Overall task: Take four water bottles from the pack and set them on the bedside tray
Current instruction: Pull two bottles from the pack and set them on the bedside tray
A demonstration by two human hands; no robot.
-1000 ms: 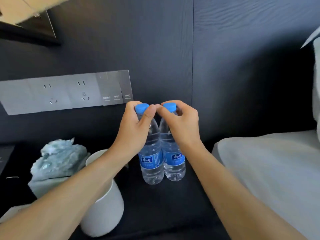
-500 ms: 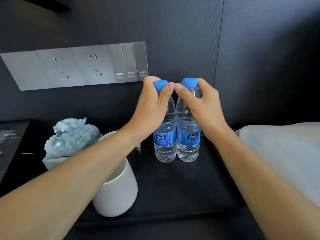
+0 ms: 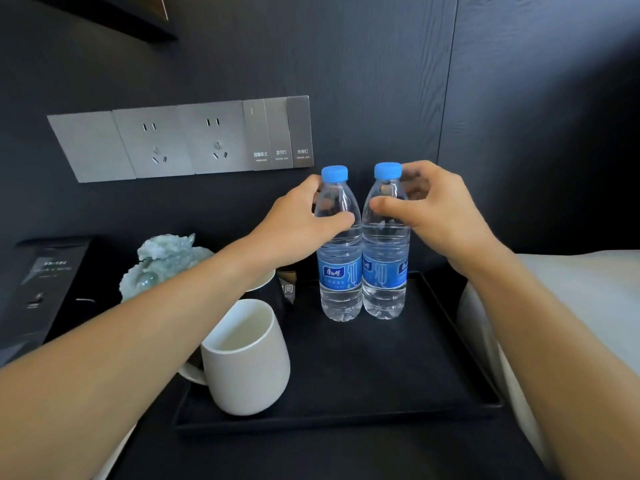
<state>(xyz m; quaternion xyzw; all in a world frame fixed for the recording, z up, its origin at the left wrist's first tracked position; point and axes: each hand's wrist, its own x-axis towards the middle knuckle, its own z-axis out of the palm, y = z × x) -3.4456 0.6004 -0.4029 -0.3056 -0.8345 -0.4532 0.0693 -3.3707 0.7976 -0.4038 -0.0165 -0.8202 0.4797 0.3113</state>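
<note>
Two clear water bottles with blue caps and blue labels stand upright, side by side and touching, at the back of the black tray [image 3: 381, 372]. My left hand [image 3: 298, 226] wraps the shoulder of the left water bottle [image 3: 341, 275], thumb across its front. My right hand [image 3: 440, 216] holds the right water bottle [image 3: 384, 275] loosely just below its cap, thumb in front and fingers behind. Both bottles rest on the tray floor. No bottle pack is in view.
A white mug [image 3: 246, 358] stands on the tray's front left, under my left forearm. A pale green stone ornament [image 3: 162, 261] and a small dark card [image 3: 287, 289] sit behind it. A socket and switch panel [image 3: 180, 140] is on the dark wall. White bedding [image 3: 571, 306] lies right.
Both hands slid down from the caps to the bottles' shoulders, leaving the caps bare. The bottles came down onto the tray and now stand there. The view moved closer.
</note>
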